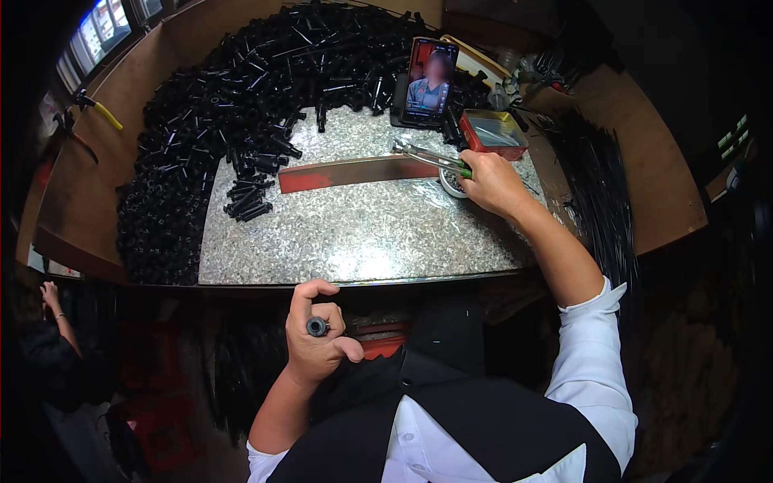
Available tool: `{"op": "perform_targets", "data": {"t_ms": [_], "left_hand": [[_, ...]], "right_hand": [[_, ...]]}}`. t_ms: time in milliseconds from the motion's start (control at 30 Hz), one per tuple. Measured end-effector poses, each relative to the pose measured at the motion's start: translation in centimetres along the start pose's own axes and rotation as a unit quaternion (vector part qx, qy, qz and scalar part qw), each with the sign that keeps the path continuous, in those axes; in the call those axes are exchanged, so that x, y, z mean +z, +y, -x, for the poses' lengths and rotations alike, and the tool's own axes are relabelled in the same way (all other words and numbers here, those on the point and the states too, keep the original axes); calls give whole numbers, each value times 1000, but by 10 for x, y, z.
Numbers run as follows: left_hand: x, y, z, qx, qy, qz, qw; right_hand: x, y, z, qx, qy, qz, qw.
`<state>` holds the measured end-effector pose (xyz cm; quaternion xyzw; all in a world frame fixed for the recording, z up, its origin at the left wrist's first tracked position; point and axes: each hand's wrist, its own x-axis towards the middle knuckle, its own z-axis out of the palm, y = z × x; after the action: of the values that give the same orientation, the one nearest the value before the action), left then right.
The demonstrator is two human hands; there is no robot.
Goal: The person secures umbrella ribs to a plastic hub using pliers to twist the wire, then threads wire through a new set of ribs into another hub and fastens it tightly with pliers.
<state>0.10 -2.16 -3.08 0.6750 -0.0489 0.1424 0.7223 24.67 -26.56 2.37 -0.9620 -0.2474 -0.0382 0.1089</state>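
My left hand (312, 342) is in front of the table's near edge, with a black cylindrical part (316, 326) held in its curled lower fingers. The part's round, hollow end faces up, and my index finger and thumb stand apart from it. Over the table, my right hand (489, 183) is closed on green-handled pliers (431, 155), whose metal jaws point left. Beneath that hand sits a small round white dish (452, 182) of tiny pieces, partly hidden. A long flat metal bar with red paint (354, 175) lies left of the dish, under the pliers' jaws.
Black cylindrical parts (233, 97) are heaped at the left and back of the speckled tabletop (322, 241). A phone (429, 84) on a stand and a red tin (495, 134) are behind the pliers. Thin black rods (600, 177) lie at right. Another person's hand (50, 298) shows far left.
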Motion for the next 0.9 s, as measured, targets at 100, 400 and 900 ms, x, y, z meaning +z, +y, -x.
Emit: {"op": "perform_targets", "data": {"t_ms": [100,400,900], "left_hand": [[2,1,-1,-1,-4,-3,1000],[9,6,-11,13,-4,-43,999],[12,5,-10,41,28,-58,997]], "right_hand": [[2,-9,9,1,32,-110,993],[0,-95,73,-11,-128,-580,804],[32,-144,96,-255,-18,-535,806]]}}
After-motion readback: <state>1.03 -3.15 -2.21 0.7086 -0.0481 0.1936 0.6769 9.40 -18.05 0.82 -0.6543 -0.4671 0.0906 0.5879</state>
